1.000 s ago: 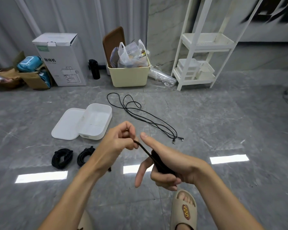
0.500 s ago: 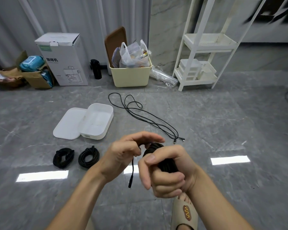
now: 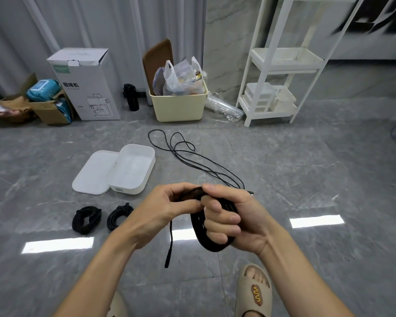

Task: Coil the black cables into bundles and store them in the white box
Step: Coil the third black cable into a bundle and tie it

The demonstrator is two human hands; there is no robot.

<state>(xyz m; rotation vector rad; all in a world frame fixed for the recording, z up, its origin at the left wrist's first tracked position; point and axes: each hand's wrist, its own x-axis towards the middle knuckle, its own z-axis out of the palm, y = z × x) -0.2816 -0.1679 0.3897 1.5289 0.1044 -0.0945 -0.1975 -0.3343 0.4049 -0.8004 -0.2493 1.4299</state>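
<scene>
Right hand point(image 3: 236, 221) wrapped tight around a coiled black cable point(image 3: 200, 236), fingers curled through the loops. Left hand point(image 3: 169, 208) pinches the cable's top strand, and the loose plug end point(image 3: 167, 261) dangles below. On the floor just beyond sits the open white box point(image 3: 133, 169), its lid point(image 3: 92, 173) alongside, two finished bundles point(image 3: 86, 219) nearby, one loose cable point(image 3: 192, 156) sprawled behind.

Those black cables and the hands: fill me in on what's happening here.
A person is coiling a black cable. The right hand grips the coil; the left hand pinches its top, the plug end dangling. Two finished bundles lie on the floor near the open, empty white box. One loose cable remains uncoiled.
</scene>
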